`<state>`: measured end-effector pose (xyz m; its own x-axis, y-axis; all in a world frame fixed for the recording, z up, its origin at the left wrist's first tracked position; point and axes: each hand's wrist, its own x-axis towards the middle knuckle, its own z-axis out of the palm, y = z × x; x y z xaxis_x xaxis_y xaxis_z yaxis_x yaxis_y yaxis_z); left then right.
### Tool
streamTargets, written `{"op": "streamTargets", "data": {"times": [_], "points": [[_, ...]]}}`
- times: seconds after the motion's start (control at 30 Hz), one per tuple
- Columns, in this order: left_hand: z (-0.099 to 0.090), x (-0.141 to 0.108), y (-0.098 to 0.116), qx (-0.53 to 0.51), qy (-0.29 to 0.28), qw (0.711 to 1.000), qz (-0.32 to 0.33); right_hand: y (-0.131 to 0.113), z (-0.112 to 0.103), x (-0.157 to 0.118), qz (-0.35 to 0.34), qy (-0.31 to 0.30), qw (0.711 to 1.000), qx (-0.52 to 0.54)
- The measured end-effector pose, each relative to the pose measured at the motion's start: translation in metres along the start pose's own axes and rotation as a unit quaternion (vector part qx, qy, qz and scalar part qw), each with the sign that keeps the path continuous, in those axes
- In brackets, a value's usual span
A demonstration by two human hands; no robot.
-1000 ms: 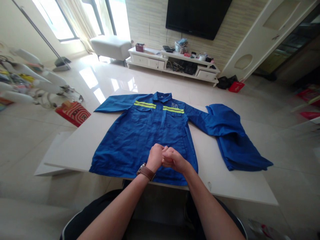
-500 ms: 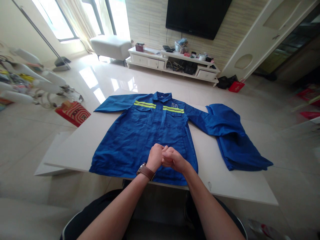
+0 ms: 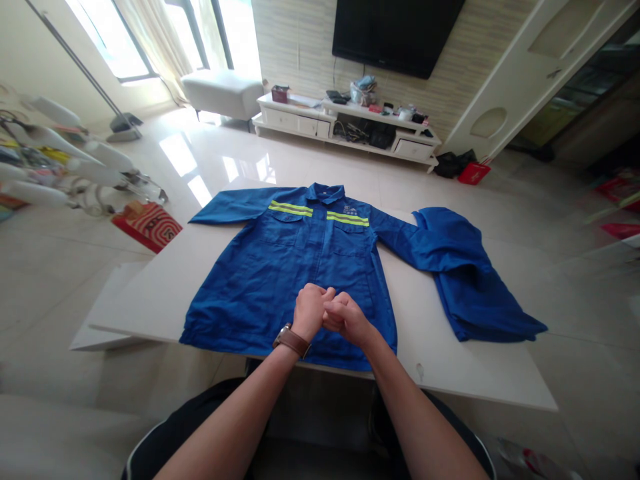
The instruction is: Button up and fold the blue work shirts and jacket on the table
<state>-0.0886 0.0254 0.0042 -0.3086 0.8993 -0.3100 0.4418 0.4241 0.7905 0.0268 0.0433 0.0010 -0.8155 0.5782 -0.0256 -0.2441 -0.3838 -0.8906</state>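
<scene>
Over lower front of blue work jacket [image 3: 295, 267]: left hand [image 3: 309, 311], with brown-strapped wristwatch [image 3: 291, 341], and right hand [image 3: 349, 321], both curled into closed fists, touching each other; cannot tell whether anything inside. Beneath, jacket spread flat, front up, on white table [image 3: 150, 300]. To right, one sleeve [image 3: 400, 237] meeting folded blue garment [image 3: 480, 287]. Farther, collar [image 3: 326, 193]. Beyond, white TV cabinet [image 3: 313, 127], wall-mounted television [image 3: 395, 33].

Seen from above, the person's bare left forearm [image 3: 233, 413] and right forearm [image 3: 417, 407] reach forward, slanting inward. The left hand [image 3: 308, 313], its back upward, and the right hand [image 3: 350, 320], thumb uppermost, meet and touch, both with fingers curled into loose fists.
</scene>
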Motion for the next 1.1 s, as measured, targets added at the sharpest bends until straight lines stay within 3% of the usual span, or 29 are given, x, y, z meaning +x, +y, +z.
{"op": "streamTargets", "data": {"times": [0.33, 0.77, 1.1], "points": [[0.0030, 0.0021, -0.0029, -0.032, -0.008, 0.999, 0.008, 0.0002, -0.0008, 0.0008, 0.007, 0.007, 1.000, 0.002], [0.0035, -0.0024, 0.0011, -0.058, 0.040, 0.997, 0.039, -0.0007, 0.0002, 0.0004, -0.004, 0.007, 1.000, 0.020], [0.0042, -0.0006, -0.0027, -0.084, 0.003, 0.996, 0.041, -0.0007, 0.0006, 0.0000, -0.005, 0.002, 1.000, 0.018]]}}
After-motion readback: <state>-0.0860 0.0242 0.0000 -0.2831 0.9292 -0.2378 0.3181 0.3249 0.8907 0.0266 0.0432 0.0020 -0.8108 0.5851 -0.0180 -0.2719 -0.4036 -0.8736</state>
